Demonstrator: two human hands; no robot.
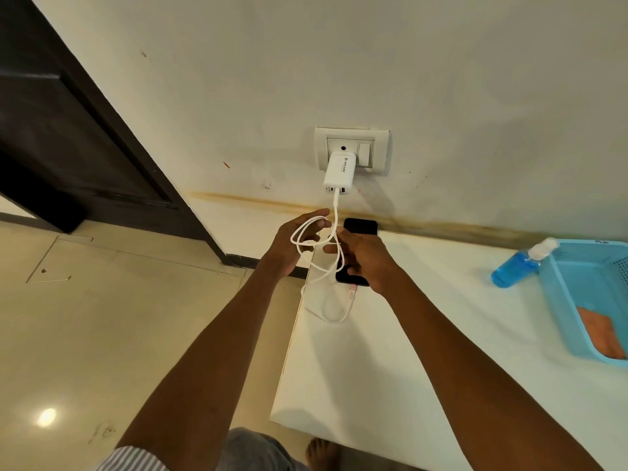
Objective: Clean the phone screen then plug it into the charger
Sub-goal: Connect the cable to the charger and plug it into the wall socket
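Observation:
A black phone (361,227) is held above the far left corner of the white table (424,334), and my right hand (363,260) grips it from above. A white charger (339,173) sits plugged into the wall socket (373,147). Its white cable (334,300) hangs down in loops, and the plug end with a pale pink tip reaches the phone's near edge. My left hand (299,241) is beside the phone with its fingers loosely curled through the cable loops.
A blue spray bottle (520,263) lies on the table to the right, against a light blue plastic basket (560,300) with an orange cloth (601,334) inside. A dark door (68,130) stands at the left. My bare foot (321,452) is on the tiled floor.

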